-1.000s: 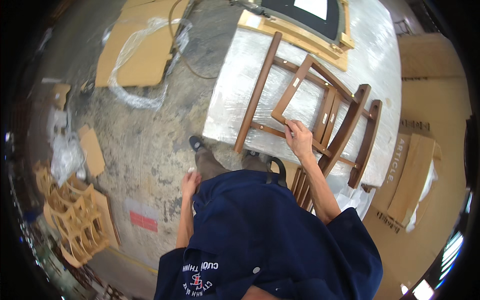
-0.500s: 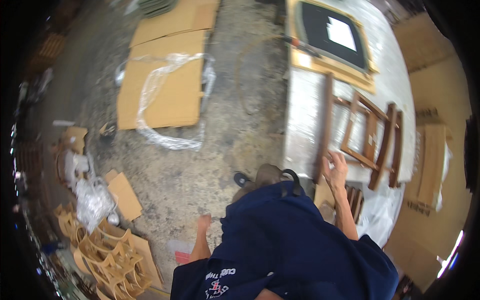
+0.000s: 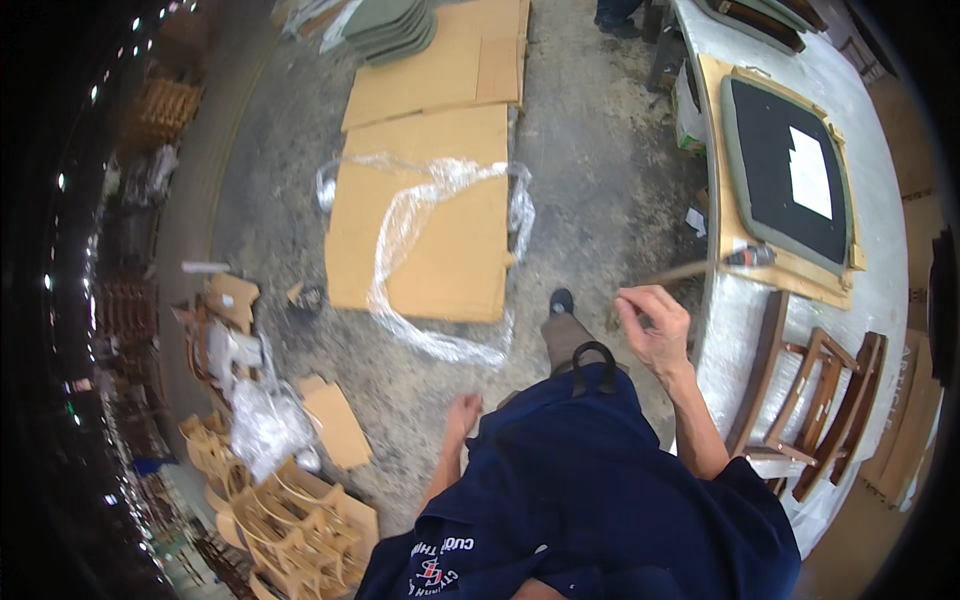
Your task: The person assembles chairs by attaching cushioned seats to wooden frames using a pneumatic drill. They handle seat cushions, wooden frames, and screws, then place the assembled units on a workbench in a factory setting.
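My right hand is raised beside the near left edge of the table, its fingers loosely curled and the thumb apart from them. Nothing shows in it, and it touches neither the table nor the parts on it. Low at my left side hangs my left hand, fingers folded in, with nothing visible in them. Nearest to the right hand on the table is a brown wooden chair frame. Beyond it, a black-and-grey padded panel with a white sheet lies on a light wooden board.
A hand tool lies at the board's edge, a hose by it. Cardboard sheets with clear plastic wrap cover floor ahead left. Pale wooden parts and a plastic bundle stand lower left. A stack of grey pads is farther off.
The view has moved forward and turned right-to-left, so the table sits farther right. My right hand has left the chair frame's side and now hangs over the floor beside the table.
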{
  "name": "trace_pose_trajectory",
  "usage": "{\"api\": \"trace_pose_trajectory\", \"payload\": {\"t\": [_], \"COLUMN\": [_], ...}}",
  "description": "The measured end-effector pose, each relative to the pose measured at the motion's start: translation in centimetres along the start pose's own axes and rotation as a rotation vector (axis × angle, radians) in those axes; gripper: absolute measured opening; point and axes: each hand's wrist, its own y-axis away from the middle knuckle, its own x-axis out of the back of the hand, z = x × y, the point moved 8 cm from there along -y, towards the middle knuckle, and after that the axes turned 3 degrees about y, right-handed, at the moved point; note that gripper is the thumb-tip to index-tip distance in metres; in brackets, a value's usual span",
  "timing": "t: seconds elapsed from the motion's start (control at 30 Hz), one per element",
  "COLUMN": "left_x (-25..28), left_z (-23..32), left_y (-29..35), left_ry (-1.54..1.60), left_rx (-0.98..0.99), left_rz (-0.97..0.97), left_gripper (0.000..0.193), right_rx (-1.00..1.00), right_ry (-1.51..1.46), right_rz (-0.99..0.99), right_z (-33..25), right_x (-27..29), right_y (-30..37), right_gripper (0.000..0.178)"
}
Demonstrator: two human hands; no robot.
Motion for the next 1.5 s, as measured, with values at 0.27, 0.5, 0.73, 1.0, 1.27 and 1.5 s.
{"api": "trace_pose_trajectory", "payload": {"t": [0.27, 0.5, 0.73, 1.0, 1.27, 1.5], "left_x": [6.8, 8.7, 8.6, 12.7, 15.8, 25.7], "left_z": [6.8, 24.3, 49.0, 75.2, 81.8, 87.0], "left_y": [-4.1, -22.2, -48.4, -65.3, -74.3, -80.5], "left_ry": [-0.249, -0.348, -0.186, -0.070, -0.009, -0.111], "left_rx": [0.118, -0.039, -0.086, -0.341, -0.132, 0.120], "left_rz": [-0.084, -0.173, -0.217, -0.078, -0.036, 0.290], "left_gripper": [0.050, 0.049, 0.043, 0.049, 0.050, 0.053], "right_rx": [-0.265, -0.726, -1.180, -1.448, -1.629, -1.395], "right_ry": [0.237, 0.324, 0.178, -0.048, -0.498, -0.572], "right_rz": [-0.356, -0.495, -0.164, 0.065, -0.031, -0.439], "right_z": [8.5, 14.9, 22.4, 37.1, 52.6, 63.4], "right_x": [-7.2, -9.8, -12.0, -15.1, -25.4, -44.5], "right_y": [-12.4, -10.9, -20.3, -34.9, -60.0, -92.8], "right_gripper": [0.026, 0.038, 0.042, 0.053, 0.056, 0.068]}}
